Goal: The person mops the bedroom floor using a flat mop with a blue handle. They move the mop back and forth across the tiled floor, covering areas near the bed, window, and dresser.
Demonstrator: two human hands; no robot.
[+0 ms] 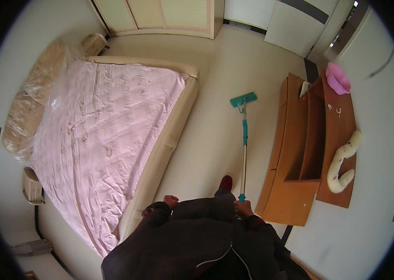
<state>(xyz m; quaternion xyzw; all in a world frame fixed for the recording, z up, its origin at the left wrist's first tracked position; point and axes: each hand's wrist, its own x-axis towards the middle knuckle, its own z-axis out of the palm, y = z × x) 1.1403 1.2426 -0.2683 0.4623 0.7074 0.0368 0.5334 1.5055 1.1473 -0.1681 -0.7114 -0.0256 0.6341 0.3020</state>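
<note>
A flat mop (245,140) with a teal head and a metal pole stretches away from me across the pale floor. Its head rests on the tiles between the bed and the wooden cabinet. My right hand (244,209) is wrapped round the teal grip at the near end of the pole. Beside the bed's edge, my left hand (171,201) hangs near my body with its fingers curled in, and nothing shows in it. One dark red shoe (226,182) is visible on the floor just left of the pole.
A bed with a pink sheet (108,126) and a plastic-wrapped headboard (43,98) fills the left. On the right stands a low wooden cabinet (290,154), with a pink basin (338,78) and a white furry strip (341,163) on top. A wardrobe (159,16) and a door (299,25) are at the back.
</note>
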